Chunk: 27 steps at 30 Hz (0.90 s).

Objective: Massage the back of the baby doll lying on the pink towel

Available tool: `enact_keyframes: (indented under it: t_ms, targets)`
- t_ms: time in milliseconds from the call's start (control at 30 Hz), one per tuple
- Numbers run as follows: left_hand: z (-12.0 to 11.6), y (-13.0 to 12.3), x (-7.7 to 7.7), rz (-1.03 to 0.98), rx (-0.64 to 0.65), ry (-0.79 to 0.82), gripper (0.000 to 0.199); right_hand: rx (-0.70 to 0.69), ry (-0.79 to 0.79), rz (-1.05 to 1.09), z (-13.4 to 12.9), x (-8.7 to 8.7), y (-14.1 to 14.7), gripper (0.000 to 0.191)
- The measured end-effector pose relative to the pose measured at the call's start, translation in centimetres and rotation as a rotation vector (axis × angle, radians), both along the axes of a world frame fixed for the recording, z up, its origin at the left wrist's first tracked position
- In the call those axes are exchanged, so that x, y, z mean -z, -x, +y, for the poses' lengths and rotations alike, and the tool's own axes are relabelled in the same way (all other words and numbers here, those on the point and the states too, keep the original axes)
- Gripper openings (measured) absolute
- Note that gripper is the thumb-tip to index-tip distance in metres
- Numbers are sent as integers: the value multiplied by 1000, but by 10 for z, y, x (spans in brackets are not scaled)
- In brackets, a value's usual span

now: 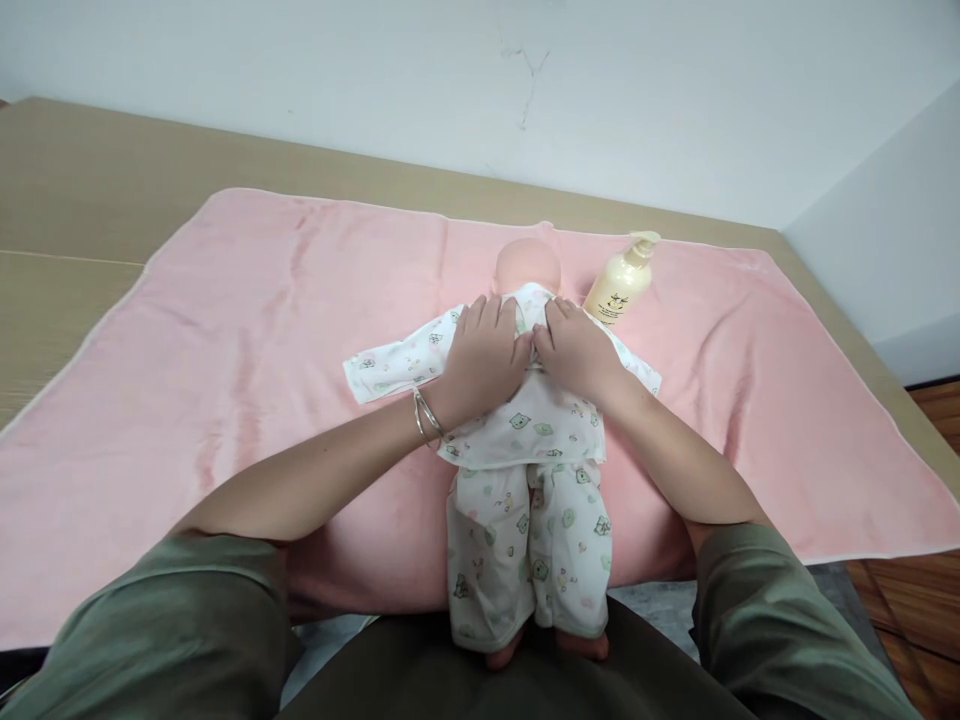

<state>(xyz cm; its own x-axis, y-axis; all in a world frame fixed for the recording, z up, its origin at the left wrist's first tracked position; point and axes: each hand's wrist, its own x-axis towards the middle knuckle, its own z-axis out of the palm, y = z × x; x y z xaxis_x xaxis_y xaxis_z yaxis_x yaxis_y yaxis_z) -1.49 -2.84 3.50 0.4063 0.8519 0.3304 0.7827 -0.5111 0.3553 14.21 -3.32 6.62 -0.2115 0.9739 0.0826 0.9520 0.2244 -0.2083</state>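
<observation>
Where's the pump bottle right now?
In the head view, the pump bottle is right of centre on the pink blanket, to the right of the doll's head and just beyond the right hand.

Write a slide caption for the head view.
Left hand and right hand on a clothed doll, pink blanket beneath, pump bottle alongside.

Single view, from the person's head, facing forward and down.
It looks across the surface from its near side, close enough that the arms run in from the lower corners, the hands and doll fall near mid-frame, and the wall spans the top.
</observation>
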Motion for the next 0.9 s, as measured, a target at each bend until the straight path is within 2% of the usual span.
enact_keyframes:
  t_ms: [67, 133, 333, 400, 500, 600, 667, 767, 900]
  targets:
    - [-11, -3, 3, 13, -22, -21, 54, 34, 76, 34, 10, -6, -5, 45]
    - [-13, -4, 4, 19, -29, -26, 55, 53, 88, 40, 13, -6, -7, 46]
    - [19, 4, 1, 45, 15, 22, 37, 22, -78, -36, -10, 11, 5, 56]
    - [21, 4, -1, 78, 0, 28, 36, 21, -106, -39, -15, 14, 8, 57]
    - [7, 2, -1, 82, -25, -15, 40, 11, -83, -21, -9, 11, 5, 55]
    - [-10, 0, -2, 81, -43, -58, 48, 19, 4, 27, 5, 4, -3, 45]
    - [-14, 1, -2, 87, -47, -81, 51, 23, 38, 49, 13, 2, -6, 41]
    - [-5, 2, -3, 83, -10, -77, 46, 10, 19, 21, 12, 3, -6, 48]
    - [12, 3, -4, 67, 19, -20, 39, 6, -11, -42, -6, 5, 2, 61]
